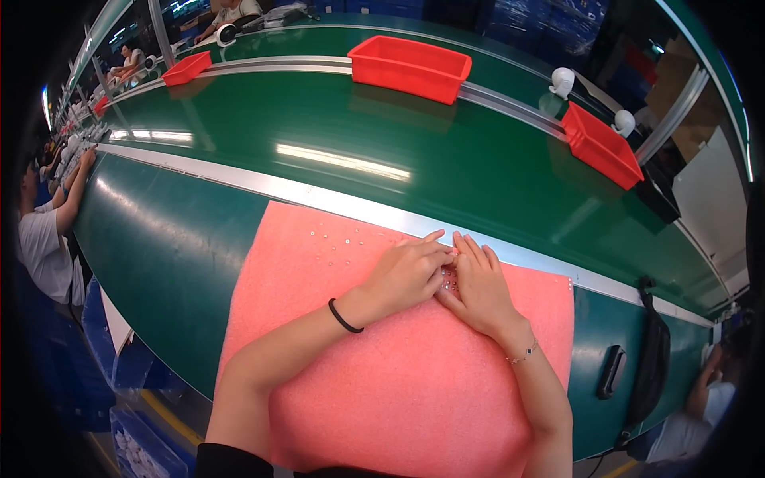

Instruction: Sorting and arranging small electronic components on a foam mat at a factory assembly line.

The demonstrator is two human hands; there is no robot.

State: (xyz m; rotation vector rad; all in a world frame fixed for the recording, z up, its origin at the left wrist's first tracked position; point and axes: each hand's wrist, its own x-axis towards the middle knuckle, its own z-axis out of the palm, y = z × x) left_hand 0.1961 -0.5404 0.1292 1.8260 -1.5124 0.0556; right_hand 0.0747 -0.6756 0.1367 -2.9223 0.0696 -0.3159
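A pink foam sheet (374,382) lies on the green bench in front of me, under both forearms. My left hand (408,272) is near the sheet's far edge, its fingers bent in toward the right hand; what its fingertips hold, if anything, is hidden. Beside it, almost touching, my right hand (481,293) rests on the foam with its fingers stretched out. Several tiny shiny round pieces (449,280) lie in the gap between the hands. More small round pieces (347,241) are scattered on the foam to the left of my left hand.
Beyond a metal rail (319,195) runs a green conveyor belt (263,119). Red bins (410,68) stand along its far side, with white rounded devices (562,82) behind. To my right lie a black case (611,371) and a black bag (652,362). Co-workers sit on both sides.
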